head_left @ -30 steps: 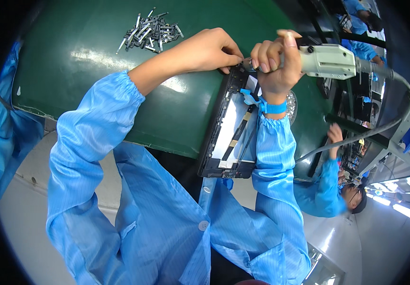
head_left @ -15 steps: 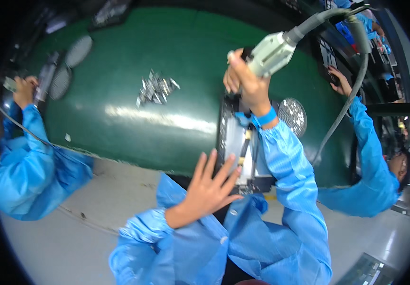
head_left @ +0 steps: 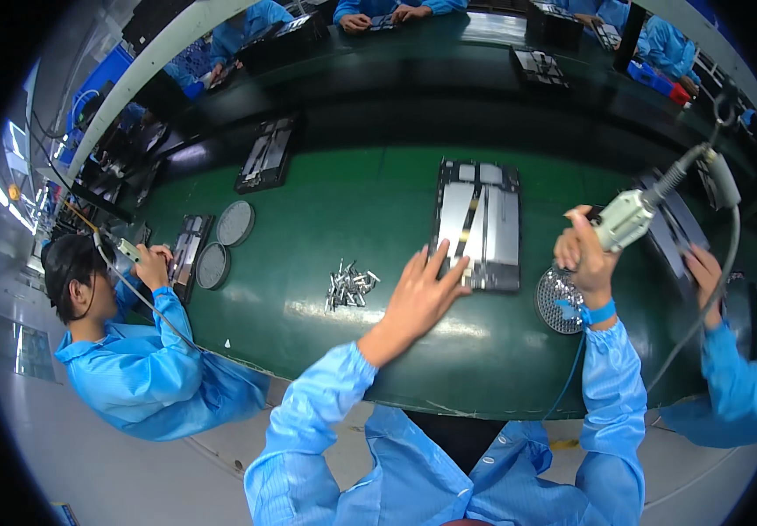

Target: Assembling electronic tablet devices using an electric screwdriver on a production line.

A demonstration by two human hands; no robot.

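My left hand [head_left: 426, 294] lies with fingers spread, its fingertips on the near left corner of an opened tablet-like device [head_left: 501, 230]. The device lies flat, with silver battery panels in a black frame and a dark strip running slantwise between them. In my right hand [head_left: 590, 259] is a pale green electric screwdriver [head_left: 625, 219], hanging by a spring and cable; its tip is hidden by my fingers. Below that hand is a round dish [head_left: 555, 314] with a pattern of small holes. Left of the device, a loose pile of small metal parts [head_left: 349, 285] lies on the green table.
A co-worker [head_left: 124, 342] at the left works on another device [head_left: 192, 250] beside two round dishes [head_left: 235, 223]. At the right, another person's hand [head_left: 704, 279] touches a device [head_left: 676, 228]. A grey cable [head_left: 718, 289] hangs there. Another opened device [head_left: 266, 153] lies farther back.
The device has moved away from me, off the table's near edge. My left hand has reached onto it. My right hand has swung right with the screwdriver, over the dish. The view has tilted up.
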